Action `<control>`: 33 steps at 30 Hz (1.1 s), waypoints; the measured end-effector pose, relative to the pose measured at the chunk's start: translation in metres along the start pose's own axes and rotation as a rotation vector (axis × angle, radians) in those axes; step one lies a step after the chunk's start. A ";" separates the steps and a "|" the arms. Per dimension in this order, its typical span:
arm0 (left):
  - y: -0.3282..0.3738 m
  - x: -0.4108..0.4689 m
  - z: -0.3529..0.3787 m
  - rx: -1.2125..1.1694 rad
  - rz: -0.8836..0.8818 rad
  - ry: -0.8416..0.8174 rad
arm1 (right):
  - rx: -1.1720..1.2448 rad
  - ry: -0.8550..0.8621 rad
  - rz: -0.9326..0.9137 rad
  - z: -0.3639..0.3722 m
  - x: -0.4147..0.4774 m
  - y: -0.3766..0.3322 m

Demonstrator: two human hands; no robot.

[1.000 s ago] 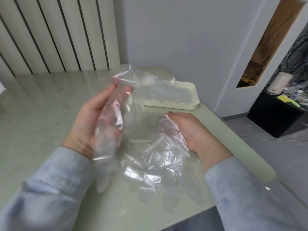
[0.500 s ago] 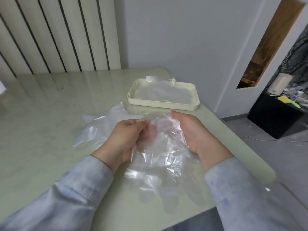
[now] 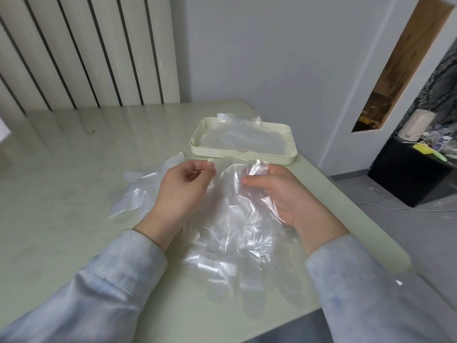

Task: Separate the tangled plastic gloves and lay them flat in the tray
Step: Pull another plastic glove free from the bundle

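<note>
The left hand (image 3: 183, 191) and right hand (image 3: 282, 196) each pinch the tangled gloves (image 3: 230, 219) near the tray (image 3: 247, 158).

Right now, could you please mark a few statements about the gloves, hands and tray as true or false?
1. The tray holds clear plastic. True.
2. The right hand grips the tangled gloves. True.
3. The tray sits by the left sleeve. False: it sits beyond both hands.
4. The separate glove hangs in the air. False: it lies on the table, left of the left hand.
</note>
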State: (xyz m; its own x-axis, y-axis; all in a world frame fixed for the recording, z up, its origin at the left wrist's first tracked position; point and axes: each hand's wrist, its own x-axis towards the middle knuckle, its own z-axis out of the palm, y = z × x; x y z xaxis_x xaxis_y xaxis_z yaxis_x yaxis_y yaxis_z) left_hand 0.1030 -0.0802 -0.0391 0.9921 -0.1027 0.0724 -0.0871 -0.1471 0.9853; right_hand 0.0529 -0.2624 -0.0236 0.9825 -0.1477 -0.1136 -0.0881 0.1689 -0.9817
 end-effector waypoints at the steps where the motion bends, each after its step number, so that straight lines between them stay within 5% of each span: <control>1: 0.002 0.000 -0.002 -0.016 -0.019 -0.013 | 0.015 -0.021 -0.014 0.001 -0.001 -0.001; 9: 0.018 -0.005 -0.009 -0.288 -0.267 -0.382 | 0.022 -0.110 -0.139 0.001 -0.009 -0.005; 16: 0.019 -0.009 -0.007 -0.384 -0.286 -0.254 | 0.027 0.098 -0.103 0.002 -0.004 -0.007; 24: 0.020 -0.012 -0.002 -0.407 -0.245 -0.136 | -0.029 0.046 -0.019 0.002 -0.007 -0.005; 26: 0.017 -0.010 -0.004 -0.317 -0.171 -0.113 | -0.023 0.122 -0.021 0.000 -0.003 -0.004; 30: 0.003 0.005 -0.023 0.376 0.268 -0.017 | -0.070 0.184 0.005 -0.003 0.002 0.001; 33: 0.001 0.010 -0.038 0.799 0.353 -0.218 | -0.101 0.243 0.032 -0.004 0.005 0.006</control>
State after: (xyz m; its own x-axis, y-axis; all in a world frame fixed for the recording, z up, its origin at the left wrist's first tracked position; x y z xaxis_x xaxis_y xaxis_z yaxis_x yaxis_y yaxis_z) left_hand 0.1162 -0.0443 -0.0312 0.8634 -0.4442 0.2392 -0.5015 -0.7036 0.5035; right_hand 0.0569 -0.2656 -0.0310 0.9117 -0.3756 -0.1667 -0.1470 0.0807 -0.9858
